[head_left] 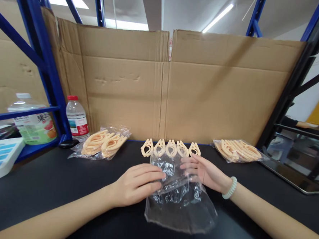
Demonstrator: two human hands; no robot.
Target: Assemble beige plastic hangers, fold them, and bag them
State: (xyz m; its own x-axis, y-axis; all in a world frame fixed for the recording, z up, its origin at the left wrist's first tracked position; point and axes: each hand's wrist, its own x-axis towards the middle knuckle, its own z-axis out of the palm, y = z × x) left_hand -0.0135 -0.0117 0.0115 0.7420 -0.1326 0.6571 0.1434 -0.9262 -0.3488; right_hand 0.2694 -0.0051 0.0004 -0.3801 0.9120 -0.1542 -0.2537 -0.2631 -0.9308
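A clear plastic bag (181,207) lies on the black table, crinkled, its wide end toward me. My left hand (138,183) is at the bag's left edge, fingers curled onto the film and thumb hidden. On the right side, my right hand (203,172) grips the upper part of the bag, some fingers behind the film. Beyond the bag stands a row of several cream plastic teardrop-shaped pieces (171,148) with open middles, which look like folded travel hangers. The bag's upper edge overlaps the lower part of the middle ones.
Filled clear packs of cream pieces lie at the back left (104,143) and back right (235,150). A red-capped water bottle (77,118) and a juice jug (35,122) stand left. Cardboard (123,85) walls the back. A flat dark tablet-like object (293,176) lies right.
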